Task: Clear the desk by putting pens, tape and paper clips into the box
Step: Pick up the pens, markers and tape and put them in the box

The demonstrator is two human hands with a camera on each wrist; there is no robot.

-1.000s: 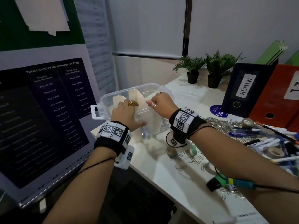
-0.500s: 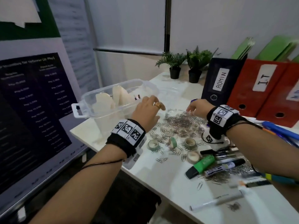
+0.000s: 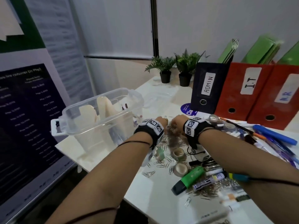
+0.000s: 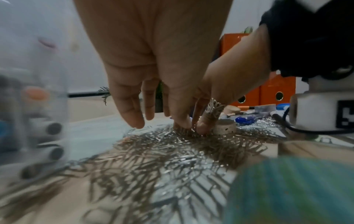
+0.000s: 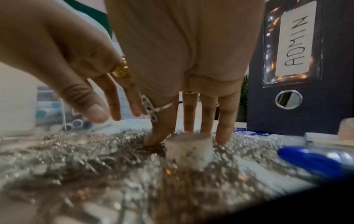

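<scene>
Left hand (image 4: 153,60) fingers straight, right hand (image 5: 182,60) fingers straight, both on paper clips (image 4: 162,151); fingertips half buried.

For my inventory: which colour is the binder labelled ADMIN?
Dark navy blue binder, best seen in the right wrist view.

I am looking at an office desk: lever-arch binders labelled ADMIN (image 3: 208,85) and I.T (image 3: 247,89) are standing at the upper right of the frame, two potted ferns (image 3: 174,68) are sitting behind, and a printed incentive poster (image 3: 29,113) is filling the left.
</scene>
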